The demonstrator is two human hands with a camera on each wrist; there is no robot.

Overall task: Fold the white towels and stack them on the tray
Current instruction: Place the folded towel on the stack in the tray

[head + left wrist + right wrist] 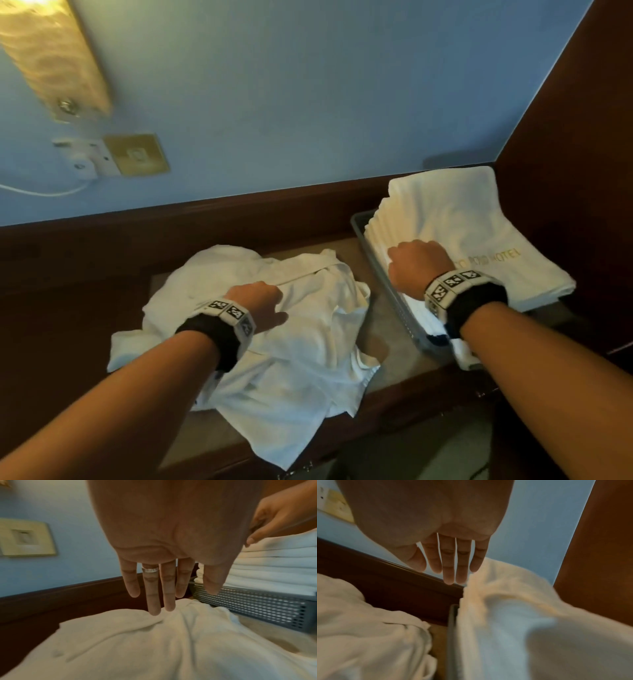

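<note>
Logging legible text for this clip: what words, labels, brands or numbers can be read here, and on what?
"HOTEL": gold lettering on the top folded towel of the stack in the tray; the letters before it are blurred, partly hidden by the right hand.
Wristband markers: black-and-white patterns, no words.
Wall plate: nothing readable.

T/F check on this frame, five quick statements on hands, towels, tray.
1. The left hand has straight fingers over the crumpled white towels. True.
2. The grey perforated plastic tray holds nothing. False: a stack of folded white towels sits in it.
3. The right hand grips a towel. False: its fingers are straight and hold nothing.
4. The top folded towel bears gold lettering. True.
5. The crumpled towels lie to the right of the tray. False: to its left.
</note>
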